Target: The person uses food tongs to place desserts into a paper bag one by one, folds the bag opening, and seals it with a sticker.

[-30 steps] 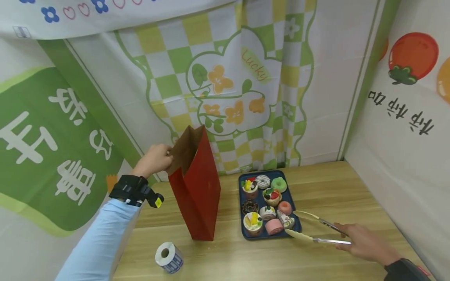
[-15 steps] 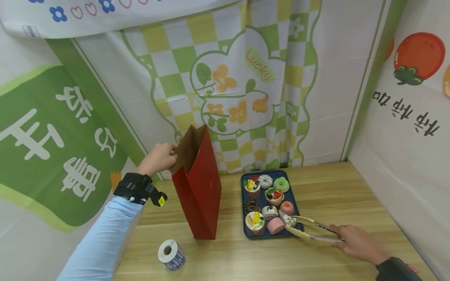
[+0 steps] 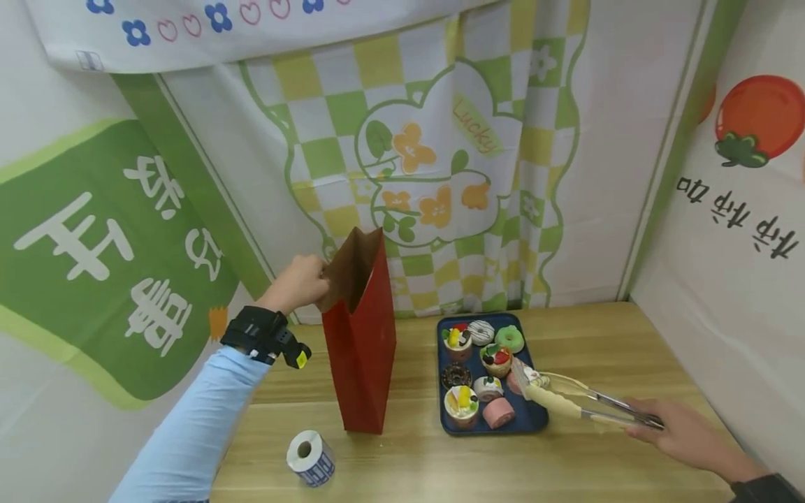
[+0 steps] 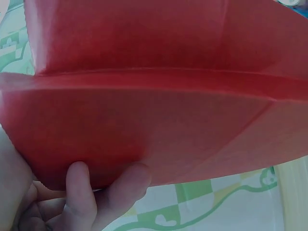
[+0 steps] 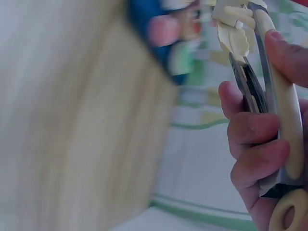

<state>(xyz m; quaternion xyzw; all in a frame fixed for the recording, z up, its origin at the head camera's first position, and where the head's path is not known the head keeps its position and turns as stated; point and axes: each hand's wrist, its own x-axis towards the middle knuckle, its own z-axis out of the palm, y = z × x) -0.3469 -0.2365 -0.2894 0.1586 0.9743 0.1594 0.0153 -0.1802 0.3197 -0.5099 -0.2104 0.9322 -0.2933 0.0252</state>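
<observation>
Left hand: grips the upper left edge of the bag, fingers (image 4: 79,185) curled against the red paper; this hand (image 3: 298,283) is well apart from the cake slice.
Label roll: the white-and-blue roll (image 3: 317,467) sits on the tabletop (image 3: 409,464), near the bag's front.
Red paper bag: the bag (image 3: 371,349) stands upright, mouth open (its inside is brown), between the left hand and the tray.
Blue tray: the tray (image 3: 533,420) carries doughnuts, fruit-topped cups and small cake rolls.
Cake slice: the pale slice (image 3: 527,372) is between the tongs' tips, over the tray's right side (it partly hides a pink doughnut); it lies ahead and left of the right hand.
Tongs: the cream-tipped tongs (image 3: 560,404) slant from slice to hand.
Right hand: holds the tongs, fingers wrapped round the handles; this hand (image 3: 685,433) is right of the tray.
</observation>
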